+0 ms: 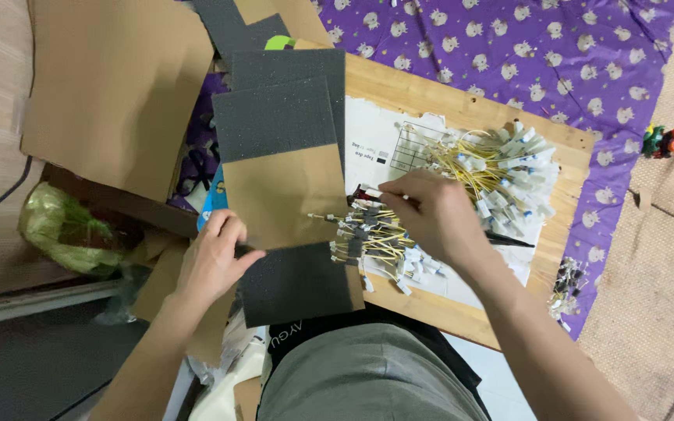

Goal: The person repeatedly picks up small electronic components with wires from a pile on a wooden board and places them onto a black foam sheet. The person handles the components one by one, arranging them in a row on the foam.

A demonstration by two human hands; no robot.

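Biggest thing in view is the purple cloth [509, 47] with little white figures, spread under a wooden board [462, 105] that serves as the work surface. A large brown cardboard sheet [111, 86] leans over the left side, and three dark grey foam pads [274, 117] overlap down the middle, with a smaller cardboard piece [282, 195] lying across them. One white printed paper sheet [376, 144] sits on the board under the wiring.

There are two heaps of yellow wire leads: a loose pile [501, 168] with white connectors at the far right of the board, too many to count, and a smaller bundle [372, 234] lined up at the foam's right edge, just under the right hand.

The person's left hand [212, 257] comes in from the lower left, fingers curled, gripping the near left edge of the cardboard piece and foam. The right hand [431, 218] reaches across from the lower right, wrist bent, fingertips pinched on one lead at the top of the small bundle.

Off to the side: a green plastic bag [60, 226] at the left and one small toy [663, 140] on the mat at the right.
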